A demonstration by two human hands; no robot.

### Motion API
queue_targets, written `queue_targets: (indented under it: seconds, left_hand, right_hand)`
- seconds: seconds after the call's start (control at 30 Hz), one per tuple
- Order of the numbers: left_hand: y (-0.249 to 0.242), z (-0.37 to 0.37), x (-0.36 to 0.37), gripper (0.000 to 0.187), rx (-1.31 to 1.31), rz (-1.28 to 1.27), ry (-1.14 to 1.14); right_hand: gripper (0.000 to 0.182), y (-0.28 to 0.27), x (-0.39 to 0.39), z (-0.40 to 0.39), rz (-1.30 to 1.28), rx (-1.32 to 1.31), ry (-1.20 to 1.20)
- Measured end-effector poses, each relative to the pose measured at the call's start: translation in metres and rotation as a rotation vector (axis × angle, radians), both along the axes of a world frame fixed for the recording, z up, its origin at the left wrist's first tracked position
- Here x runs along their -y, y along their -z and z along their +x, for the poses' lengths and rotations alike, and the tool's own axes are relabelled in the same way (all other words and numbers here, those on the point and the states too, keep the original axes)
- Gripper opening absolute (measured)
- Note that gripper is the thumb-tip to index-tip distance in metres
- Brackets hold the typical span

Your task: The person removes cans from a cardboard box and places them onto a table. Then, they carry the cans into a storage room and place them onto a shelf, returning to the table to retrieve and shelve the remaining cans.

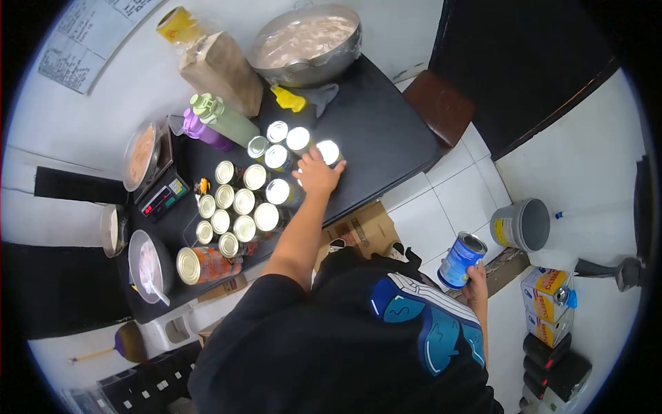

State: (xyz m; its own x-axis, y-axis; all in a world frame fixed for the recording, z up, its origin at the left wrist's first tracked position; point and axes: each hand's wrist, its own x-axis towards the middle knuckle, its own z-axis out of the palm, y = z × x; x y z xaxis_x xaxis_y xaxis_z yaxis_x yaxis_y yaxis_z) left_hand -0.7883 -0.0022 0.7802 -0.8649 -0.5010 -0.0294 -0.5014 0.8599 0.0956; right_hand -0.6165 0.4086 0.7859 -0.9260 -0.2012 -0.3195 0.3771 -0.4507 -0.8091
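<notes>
The left hand [316, 172] lies open over a can [329, 152] among the cans on the dark surface [386, 131], hiding part of it. The right hand [476, 283] grips a blue can [460, 259] over the floor, well right of the surface's edge; bare surface lies beyond the cans.

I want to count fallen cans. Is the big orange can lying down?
Yes. The big orange can lies on its side on the black table; its round end faces sideways.

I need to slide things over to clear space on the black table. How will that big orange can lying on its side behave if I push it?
The orange can lies on its side near the table edge, so it would probably roll if nudged across its length. It is metal, likely stiff, and if full, fairly heavy.
</notes>
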Motion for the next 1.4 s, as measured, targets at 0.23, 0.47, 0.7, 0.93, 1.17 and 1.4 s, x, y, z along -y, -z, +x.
queue_targets:
  seconds: [0.23,0.47,0.7,0.93,1.17,1.4]
  left_hand:
    - [-0.013,-0.015,-0.015,0.089,0.107,-0.006,-0.14]
    - [-0.011,-0.022,-0.009,0.081,0.11,0.026,-0.007]
    - [-0.024,-0.031,-0.022,0.076,0.126,0.011,0.432]
    - [-0.004,-0.072,-0.028,0.067,-0.193,0.647,0.651]
    - [0.032,-0.118,-0.06,0.066,0.31,1.637,0.133]
    - [0.023,-0.138,-0.189,0.094,0.821,1.943,0.152]
  right_hand:
    - [0.078,0.01,-0.062,-0.004,0.009,0.04,0.111]
    - [0.077,0.035,-0.073,-0.013,-0.14,0.099,0.136]
    - [0.075,0.046,-0.054,-0.03,-0.248,0.148,0.1]
    - [0.061,0.001,-0.018,-0.063,-0.377,0.166,0.19]
    - [0.059,-0.011,0.006,-0.057,-0.477,0.095,0.424]
    - [0.069,-0.027,-0.032,0.004,-0.368,-0.042,0.703]
